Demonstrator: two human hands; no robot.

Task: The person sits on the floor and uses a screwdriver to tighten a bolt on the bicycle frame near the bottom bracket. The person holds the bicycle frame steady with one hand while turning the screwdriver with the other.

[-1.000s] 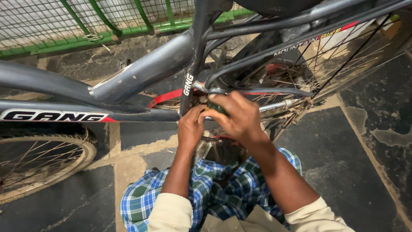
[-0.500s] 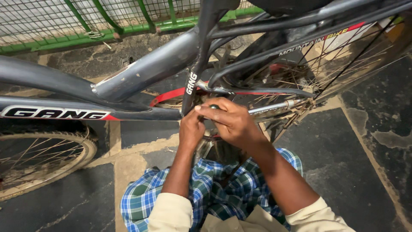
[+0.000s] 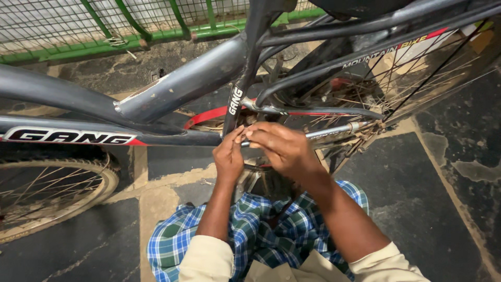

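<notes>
Together two hands (left (image 3: 228, 156), right (image 3: 282, 149)) at one bicycle frame (image 3: 177, 89); two wheels.

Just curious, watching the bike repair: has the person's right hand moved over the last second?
Yes. The right hand has slid left along the bicycle frame, closer to the upright seat tube, so its fingers now meet the left hand beside it.

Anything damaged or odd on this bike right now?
Yes: the frame has chipped, worn paint at the tube joint. The floor is cracked and patchy. Both hands meet by the seat tube; what they grip is hidden.
</notes>
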